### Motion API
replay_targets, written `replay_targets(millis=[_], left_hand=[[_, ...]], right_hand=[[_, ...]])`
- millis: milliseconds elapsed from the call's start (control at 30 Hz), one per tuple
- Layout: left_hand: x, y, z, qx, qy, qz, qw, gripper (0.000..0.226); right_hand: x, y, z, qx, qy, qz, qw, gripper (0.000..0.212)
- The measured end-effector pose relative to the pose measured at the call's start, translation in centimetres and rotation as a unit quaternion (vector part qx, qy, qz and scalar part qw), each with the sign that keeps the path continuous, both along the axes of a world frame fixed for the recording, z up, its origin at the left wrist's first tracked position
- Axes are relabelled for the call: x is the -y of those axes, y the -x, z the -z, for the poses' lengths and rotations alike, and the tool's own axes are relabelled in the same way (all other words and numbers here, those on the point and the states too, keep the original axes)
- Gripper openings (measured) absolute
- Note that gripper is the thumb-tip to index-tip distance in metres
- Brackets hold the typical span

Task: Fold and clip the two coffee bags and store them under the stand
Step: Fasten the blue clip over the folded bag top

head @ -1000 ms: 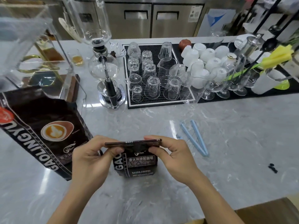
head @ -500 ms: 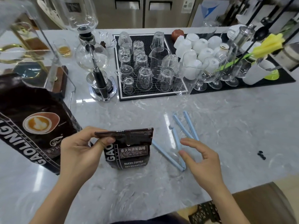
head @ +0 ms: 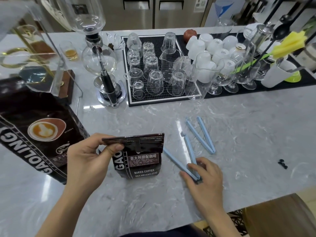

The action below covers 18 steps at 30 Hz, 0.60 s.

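Observation:
A small black coffee bag (head: 142, 161) stands on the marble counter (head: 239, 134), its top folded over. My left hand (head: 89, 159) pinches the folded top at its left end. A larger black coffee bag (head: 39, 132) stands unfolded to the left. Two light blue bag clips lie open in V shapes to the right of the small bag. My right hand (head: 203, 175) grips the hinge end of the near clip (head: 186, 156). The far clip (head: 201, 134) lies untouched beyond it. A clear acrylic stand (head: 56, 69) rises behind the large bag at the far left.
A siphon coffee maker (head: 102, 65) stands behind the bags. A black mat (head: 164, 98) holds several upturned glasses and white cups, with stemmed glasses to its right. A few coffee beans (head: 283, 163) lie at the right. The counter's front edge runs just below my right wrist.
My right hand let go of the bag's folded top, moved right and took hold of the near clip's hinge end. My left hand kept the fold pinched.

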<state>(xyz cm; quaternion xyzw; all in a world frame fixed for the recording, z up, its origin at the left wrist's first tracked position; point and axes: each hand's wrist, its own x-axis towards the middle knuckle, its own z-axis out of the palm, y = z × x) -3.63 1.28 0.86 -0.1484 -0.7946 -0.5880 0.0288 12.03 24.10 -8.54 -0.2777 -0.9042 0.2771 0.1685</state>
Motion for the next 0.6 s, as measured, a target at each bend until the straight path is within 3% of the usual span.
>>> replay_targets(millis=[167,233,400,600], left_hand=[[0.3,0.0,0.0,0.008,-0.011,-0.004,1.0,0.019],[0.3,0.1,0.1,0.013,-0.005,-0.009,1.0,0.025],[0.3,0.1,0.1,0.027,0.007,-0.013,1.0,0.033],[0.3,0.2,-0.3,0.043,0.004,-0.005,0.999,0.022]], right_hand=[[0.0,0.3,-0.1,-0.044,-0.02,-0.01,0.999,0.014],[0.0,0.4,-0.2,-0.054,-0.006,0.004,0.999,0.011],[-0.1,1.4,-2.0,-0.114,0.128,0.057,0.984,0.026],[-0.3,3.4,-7.6,-0.24,0.251,0.006,0.938,0.022]])
